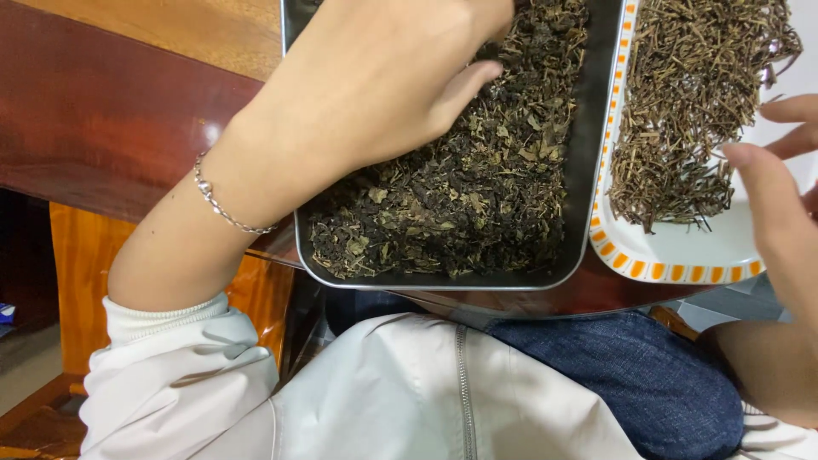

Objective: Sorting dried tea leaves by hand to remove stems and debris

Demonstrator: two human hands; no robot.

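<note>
- My left hand (375, 85) reaches into the metal tray (588, 170), fingers curled down into the dried dark leaves (460, 204) at its far end; the fingertips are cut off by the top of the view, so I cannot tell whether they pinch anything.
- My right hand (780, 183) hangs over the near right edge of the white plate (682, 255) with the orange-checked rim, fingers spread and holding nothing, just beside the pile of dried brown stems (690, 102).
- Risk, as I judge it: the tray's near edge lies almost at the lip of the surface (102, 128), above my lap, so a push from my left wrist could tip it and spill leaves onto my jeans (630, 375).
- The plate overlaps the tray's right wall, so a nudge to one may shift the other and mix stems back into the leaves.
- My bracelet (223, 207) or white sleeve (170, 358) could snag loose bits.
- The surface is dark, glossy reddish wood with a paler plank farther off; below it, orange-brown wooden furniture (72, 281) and a strip of floor show at the left.
</note>
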